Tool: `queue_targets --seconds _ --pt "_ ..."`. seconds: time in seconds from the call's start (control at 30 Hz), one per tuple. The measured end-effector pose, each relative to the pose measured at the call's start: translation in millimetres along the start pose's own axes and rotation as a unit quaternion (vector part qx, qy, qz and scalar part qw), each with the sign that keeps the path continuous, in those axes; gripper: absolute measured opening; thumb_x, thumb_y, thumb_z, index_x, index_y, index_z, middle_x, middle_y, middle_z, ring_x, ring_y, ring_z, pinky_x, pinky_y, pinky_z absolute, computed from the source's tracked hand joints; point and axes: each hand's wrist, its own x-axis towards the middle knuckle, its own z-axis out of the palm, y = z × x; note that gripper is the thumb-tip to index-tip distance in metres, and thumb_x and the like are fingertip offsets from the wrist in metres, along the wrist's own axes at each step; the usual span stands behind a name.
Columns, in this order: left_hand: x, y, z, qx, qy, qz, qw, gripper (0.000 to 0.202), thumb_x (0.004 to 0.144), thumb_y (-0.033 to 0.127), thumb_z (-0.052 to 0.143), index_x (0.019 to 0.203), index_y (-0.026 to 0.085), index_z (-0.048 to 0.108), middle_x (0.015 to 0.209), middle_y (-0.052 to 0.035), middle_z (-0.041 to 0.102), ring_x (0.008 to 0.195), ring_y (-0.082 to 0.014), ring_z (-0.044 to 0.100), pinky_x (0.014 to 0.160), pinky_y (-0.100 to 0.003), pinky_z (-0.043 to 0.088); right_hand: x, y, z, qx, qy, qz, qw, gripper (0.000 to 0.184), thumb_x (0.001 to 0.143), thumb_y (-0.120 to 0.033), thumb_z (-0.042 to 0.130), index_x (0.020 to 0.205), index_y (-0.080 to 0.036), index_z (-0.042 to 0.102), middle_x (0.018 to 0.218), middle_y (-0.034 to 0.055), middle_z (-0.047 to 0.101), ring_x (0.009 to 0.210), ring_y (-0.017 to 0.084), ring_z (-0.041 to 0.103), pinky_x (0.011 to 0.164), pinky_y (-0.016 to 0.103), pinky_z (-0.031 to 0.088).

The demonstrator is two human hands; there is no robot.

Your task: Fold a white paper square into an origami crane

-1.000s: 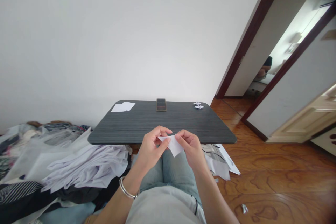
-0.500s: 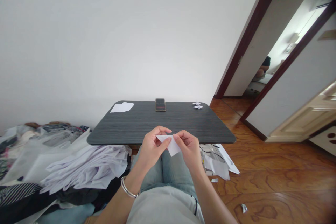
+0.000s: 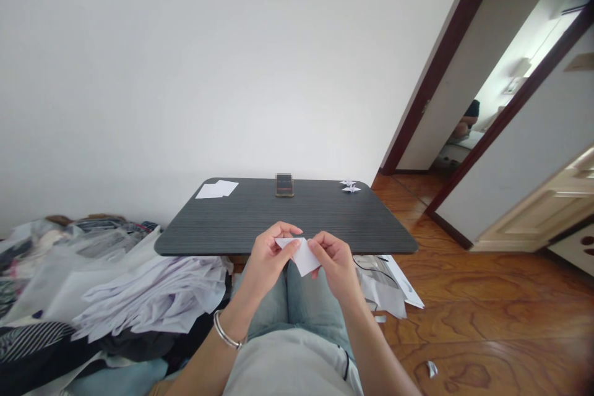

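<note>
Between my two hands is a small folded piece of white paper [image 3: 304,260], held just over the near edge of the dark table [image 3: 232,223]. My left hand [image 3: 271,253] pinches its left side between thumb and fingers. On the right side, my right hand [image 3: 333,255] grips the paper with thumb and forefinger, some fingers behind it. The paper's lower corner points down toward my lap. Two folded paper cranes [image 3: 351,189] sit at the table's far right corner, and white paper sheets [image 3: 216,189] lie overlapping at the far left.
A phone [image 3: 284,185] stands at the table's back edge by the wall. Piled clothes [image 3: 153,297] lie to the left. Papers and a cable [image 3: 385,291] are under the table's right side. A paper scrap [image 3: 432,369] lies on the wooden floor. A person [image 3: 466,120] is partly visible through the doorway.
My left thumb has shifted slightly left and up along the paper. My right fingers have moved a little, with a fingertip now showing beneath the paper's right edge.
</note>
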Motion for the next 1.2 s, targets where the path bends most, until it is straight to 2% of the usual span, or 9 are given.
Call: queue_targets --seconds 0.23,0.4,0.63,0.77,0.9,1.2 --pt "-0.5 2.5 1.1 -0.017 -0.001 -0.011 1.000 0.020 0.078 0.031 0.057 0.089 0.014 0.058 0.062 0.0033 0.051 0.056 -0.0088 0.047 0.053 -0.019 0.037 -0.7 -0.9 0.6 -0.030 0.020 -0.015 0.999 0.029 0.075 -0.039 0.061 0.061 -0.017 0.050 0.046 -0.0056 0.049 0.036 0.007 0.044 0.031 0.016 0.038" --pt "-0.9 4.4 2.1 -0.013 -0.001 -0.018 1.000 0.022 0.074 0.031 0.063 0.088 0.015 0.057 0.061 0.0040 0.050 0.055 -0.0092 0.049 0.053 -0.019 0.037 -1.7 -4.3 1.6 -0.035 0.027 -0.020 0.999 0.029 0.076 -0.040 0.061 0.061 -0.017 0.051 0.046 -0.0049 0.049 0.036 0.007 0.043 0.031 0.017 0.037" --pt "-1.1 6.5 1.7 -0.016 0.032 -0.019 0.999 0.021 0.072 0.030 0.064 0.083 0.013 0.060 0.065 0.0011 0.056 0.056 -0.0092 0.050 0.053 -0.019 0.038 -2.3 -3.3 -2.3 -0.032 -0.008 -0.013 0.999 0.027 0.076 -0.039 0.061 0.062 -0.016 0.055 0.044 -0.0042 0.052 0.037 0.008 0.047 0.034 0.017 0.040" --pt "-0.9 6.4 1.9 -0.025 0.037 -0.015 0.999 0.021 0.073 0.032 0.063 0.079 0.012 0.062 0.066 -0.0003 0.058 0.058 -0.0095 0.051 0.054 -0.019 0.040 -2.7 -3.0 -3.0 -0.034 -0.004 -0.015 0.999 0.027 0.077 -0.038 0.061 0.061 -0.016 0.053 0.044 -0.0044 0.052 0.036 0.007 0.046 0.034 0.017 0.039" --pt "-0.5 4.7 1.3 -0.020 0.034 -0.031 0.999 0.022 0.069 0.032 0.067 0.079 0.012 0.064 0.065 -0.0007 0.060 0.057 -0.0100 0.051 0.053 -0.020 0.041 -3.6 -5.3 -2.0 -0.036 -0.004 -0.018 0.999 0.028 0.076 -0.038 0.061 0.060 -0.017 0.051 0.044 -0.0048 0.051 0.037 0.007 0.045 0.035 0.017 0.037" --pt "-3.0 7.2 2.3 -0.024 0.034 -0.040 0.998 0.024 0.072 0.035 0.064 0.081 0.012 0.064 0.064 -0.0008 0.060 0.056 -0.0106 0.052 0.054 -0.021 0.042 -5.2 -6.5 -1.4 -0.049 -0.002 -0.029 0.998 0.028 0.078 -0.037 0.059 0.060 -0.017 0.050 0.045 -0.0050 0.047 0.039 0.007 0.042 0.035 0.018 0.036"
